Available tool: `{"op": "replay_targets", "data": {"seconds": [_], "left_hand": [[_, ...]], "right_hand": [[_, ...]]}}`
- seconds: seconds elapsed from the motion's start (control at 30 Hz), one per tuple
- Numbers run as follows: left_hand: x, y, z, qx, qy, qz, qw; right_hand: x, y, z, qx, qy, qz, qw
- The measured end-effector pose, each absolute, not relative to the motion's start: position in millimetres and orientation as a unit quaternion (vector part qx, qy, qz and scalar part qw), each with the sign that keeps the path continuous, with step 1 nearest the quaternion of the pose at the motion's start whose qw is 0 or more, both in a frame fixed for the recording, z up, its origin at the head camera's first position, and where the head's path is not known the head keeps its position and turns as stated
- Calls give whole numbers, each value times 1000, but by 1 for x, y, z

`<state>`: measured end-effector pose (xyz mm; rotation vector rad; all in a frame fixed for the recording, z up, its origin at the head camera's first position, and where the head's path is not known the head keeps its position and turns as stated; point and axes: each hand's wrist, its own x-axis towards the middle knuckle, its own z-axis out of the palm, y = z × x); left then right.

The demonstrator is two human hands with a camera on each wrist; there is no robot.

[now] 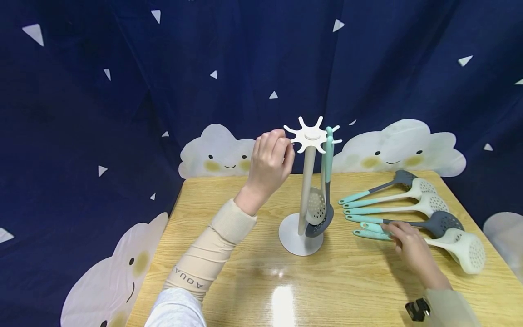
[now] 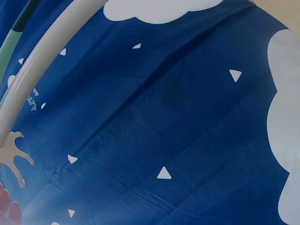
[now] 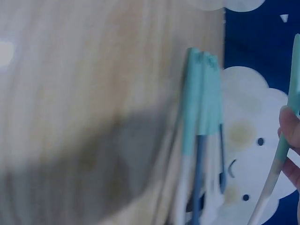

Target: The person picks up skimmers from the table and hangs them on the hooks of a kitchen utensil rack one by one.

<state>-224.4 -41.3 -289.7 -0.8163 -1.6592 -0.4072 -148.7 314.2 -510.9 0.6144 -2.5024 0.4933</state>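
Observation:
A white utensil rack (image 1: pixel 309 181) with radiating hooks stands on the table. My left hand (image 1: pixel 270 156) is raised at its left side, with curled fingers pinching the end of a hook arm; the left wrist view shows only fingertips (image 2: pixel 5 208) by the hooks (image 2: pixel 14 157). On the rack's right side hang a pale skimmer (image 1: pixel 316 205) and a dark ladle-like utensil (image 1: pixel 323 222), both with turquoise handles. At the right, my right hand (image 1: pixel 410 247) grips a turquoise-handled utensil (image 3: pixel 281 147) with a pale shaft, lifted above the others. Which head belongs to it is unclear.
Several turquoise-handled utensils (image 1: pixel 363 211) lie fanned out on the wooden table (image 1: pixel 245 272), their dark or pale perforated heads to the right. A large pale head (image 1: pixel 476 254) lies nearest the right edge. Behind the table hangs a dark blue curtain (image 1: pixel 245 54) with clouds.

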Motion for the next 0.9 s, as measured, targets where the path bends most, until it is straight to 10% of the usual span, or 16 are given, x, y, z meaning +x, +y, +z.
{"op": "replay_targets", "data": {"seconds": [0.9], "left_hand": [[-225, -41, -290, -350, -710, -174, 586]], "right_hand": [[-148, 257, -416, 207, -857, 278, 382]]}}
